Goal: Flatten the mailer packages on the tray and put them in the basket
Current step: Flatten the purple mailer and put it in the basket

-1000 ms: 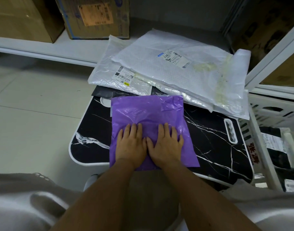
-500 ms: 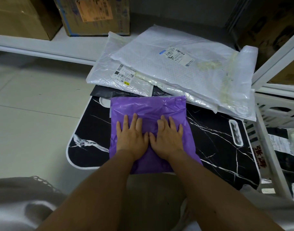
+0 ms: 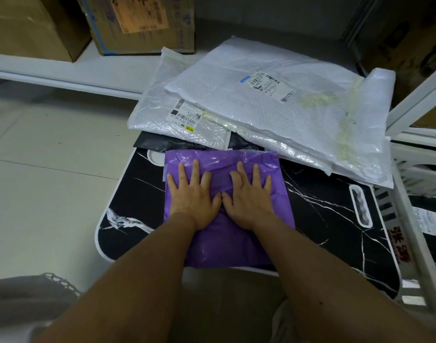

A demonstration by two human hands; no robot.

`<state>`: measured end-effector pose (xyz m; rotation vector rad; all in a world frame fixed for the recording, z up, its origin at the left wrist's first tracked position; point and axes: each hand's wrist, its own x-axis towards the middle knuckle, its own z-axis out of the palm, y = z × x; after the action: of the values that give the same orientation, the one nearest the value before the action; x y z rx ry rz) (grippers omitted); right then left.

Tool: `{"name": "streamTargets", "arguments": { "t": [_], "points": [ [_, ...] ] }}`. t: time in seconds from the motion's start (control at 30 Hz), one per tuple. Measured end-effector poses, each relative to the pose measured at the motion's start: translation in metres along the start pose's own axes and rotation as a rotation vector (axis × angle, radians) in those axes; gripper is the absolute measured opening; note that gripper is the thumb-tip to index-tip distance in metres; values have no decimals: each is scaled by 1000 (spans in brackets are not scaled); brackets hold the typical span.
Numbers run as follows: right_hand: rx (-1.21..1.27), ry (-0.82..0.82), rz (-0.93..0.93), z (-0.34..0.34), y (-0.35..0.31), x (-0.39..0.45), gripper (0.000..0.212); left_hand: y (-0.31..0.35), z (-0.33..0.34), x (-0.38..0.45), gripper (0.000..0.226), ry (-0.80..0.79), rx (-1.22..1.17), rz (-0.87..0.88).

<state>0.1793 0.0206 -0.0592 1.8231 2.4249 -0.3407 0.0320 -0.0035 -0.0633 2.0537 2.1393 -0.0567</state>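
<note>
Pressed purple mailer [image 3: 227, 246] flat on tray [image 3: 323, 219] — left hand [image 3: 193, 201], right hand [image 3: 249, 200], fingers [image 3: 196, 169] straight, spread. White mailers [image 3: 274, 112] beyond fingertips untouched; basket [image 3: 415, 246] to right — still to fill.

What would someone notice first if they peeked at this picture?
Probably the bright purple bag in the middle of the black marble tray, with the left hand and right hand pressing flat on it side by side. Next, the big white bags piled at the tray's far edge.
</note>
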Motion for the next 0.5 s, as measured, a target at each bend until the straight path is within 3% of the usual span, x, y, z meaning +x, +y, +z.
{"name": "streamTargets", "arguments": {
  "t": [0.3, 0.5],
  "points": [
    [-5, 48, 26, 6, 1, 1, 62, 0, 4, -1, 66, 22, 26, -38],
    [21, 20, 150, 4, -1, 0, 61, 0, 1, -2, 68, -23, 13, -79]
  ]
}}
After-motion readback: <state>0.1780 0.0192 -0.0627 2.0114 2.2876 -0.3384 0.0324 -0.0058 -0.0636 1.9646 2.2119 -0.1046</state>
